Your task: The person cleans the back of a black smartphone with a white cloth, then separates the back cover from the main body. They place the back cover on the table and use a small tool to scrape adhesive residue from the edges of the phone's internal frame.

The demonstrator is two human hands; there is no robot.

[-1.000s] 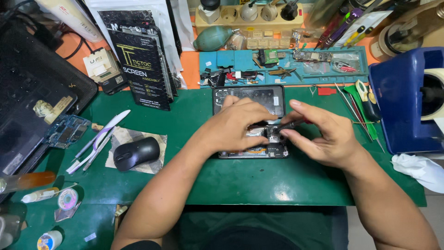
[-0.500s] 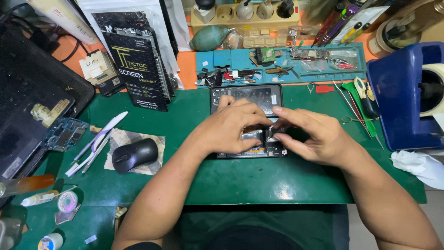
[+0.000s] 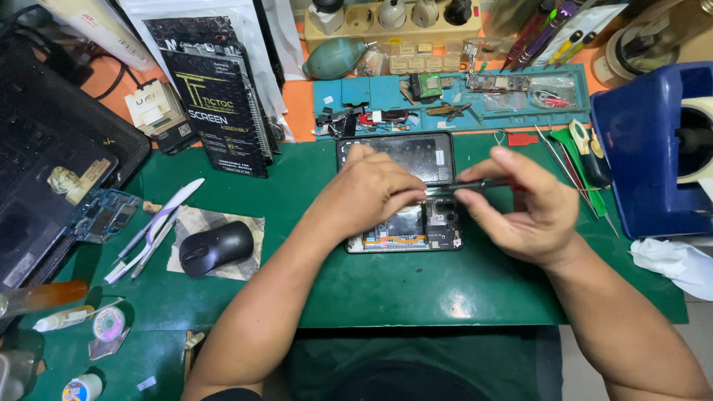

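My left hand [image 3: 375, 189] rests curled over the middle of an opened smartphone [image 3: 401, 189], fingers pressing down on its exposed insides. The phone lies flat on the green mat [image 3: 445, 289] that covers the table, its back cover off, so the dark upper section and the small boards near the bottom end show. My right hand [image 3: 531, 212] pinches a thin dark tool [image 3: 468, 186], probably tweezers, between thumb and fingers; the tool lies nearly level and its tip reaches in just beside my left fingertips, over the phone's right half.

Behind the phone a blue parts tray [image 3: 453, 96] holds a loose circuit board, screws and small pieces. A teal rubber air blower [image 3: 334, 59] lies behind that tray. To the left, a black screen-assembly box [image 3: 219, 111] leans up, and a black computer mouse [image 3: 215, 249] sits on a grey pad. White tweezers [image 3: 152, 226] lie just beside the mouse, near a bare blue circuit board [image 3: 104, 215]. To my right, more tweezers and a green-handled tool [image 3: 583, 152] lie on the mat near a blue plastic bin [image 3: 657, 148], with a crumpled white tissue [image 3: 679, 263] in front of it
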